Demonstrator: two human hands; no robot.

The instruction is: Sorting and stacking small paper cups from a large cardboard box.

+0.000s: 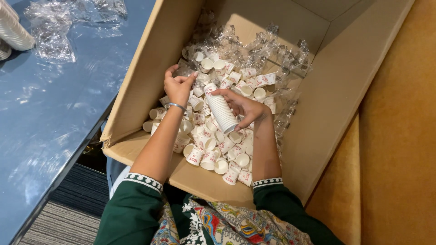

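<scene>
Holding a stack of nested paper cups (221,111) tilted above the loose cups (213,149) in the cardboard box (136,77), the right hand (247,109) has its fingers curled around the stack. The left hand (178,86), with a bangle (175,106) at the wrist, hovers just beside the stack's top, fingers bent and lightly pinched together. Crumpled plastic wrap (268,52) lies behind the cups.

Loose paper cups (213,149) and crumpled plastic wrap (272,54) crowd the cardboard box (136,86). Its tall walls hem both sides. The way in is open from above.
</scene>
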